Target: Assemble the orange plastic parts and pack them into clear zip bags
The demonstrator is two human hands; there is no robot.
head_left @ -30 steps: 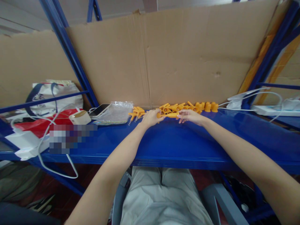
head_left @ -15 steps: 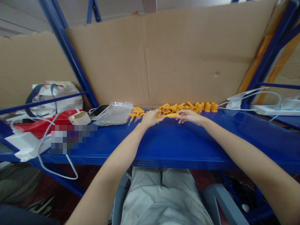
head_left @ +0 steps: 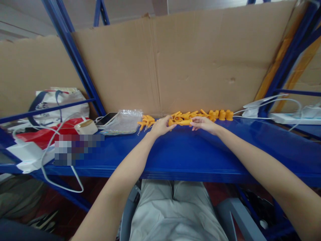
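Between my two hands lies a yellow plastic corkscrew part (head_left: pixel 184 123), held level just above the blue shelf, its wide end to the left. My left hand (head_left: pixel 162 126) closes on that wide end with thumb and fingers. The fingertips of my right hand (head_left: pixel 203 124) pinch the narrow right end. Left of my left hand are several yellow T-shaped handles (head_left: pixel 146 121) with metal spirals. Behind the held part stretches a pile of yellow corkscrew bodies (head_left: pixel 186 115). Several yellow cup-shaped pieces (head_left: pixel 222 114) stand in a row to the right.
A clear plastic bag (head_left: pixel 125 122) and a phone (head_left: pixel 108 119) lie left on the blue shelf (head_left: pixel 185 154). Further left are chargers, a white cable (head_left: pixel 45 174), a red bag and a cloth bag (head_left: pixel 71 105). A cardboard sheet (head_left: pixel 200 60) stands behind. Cables and a power strip (head_left: pixel 288 117) sit right.
The held part's wide end has turned slightly, its opening now less visible. Both hands keep their grip in nearly the same place.
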